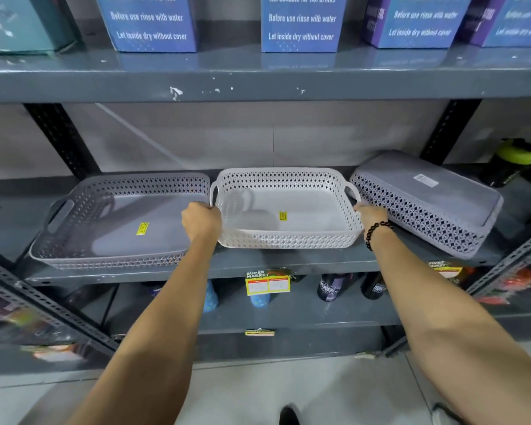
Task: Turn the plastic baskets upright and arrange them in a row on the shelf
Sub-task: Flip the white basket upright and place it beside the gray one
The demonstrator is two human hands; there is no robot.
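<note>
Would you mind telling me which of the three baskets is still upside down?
The grey basket on the right: its flat bottom faces up, tilted. The other grey and white baskets sit open-side up.

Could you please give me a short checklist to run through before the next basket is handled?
1. White perforated plastic basket upright on the grey metal shelf: ok.
2. Left hand and right hand gripping its sides: ok.
3. Grey perforated plastic basket on the left upright: ok.
4. Grey perforated plastic basket on the right upright: not ok, upside down and tilted.
5. White basket fully back from shelf edge: cannot tell.
</note>
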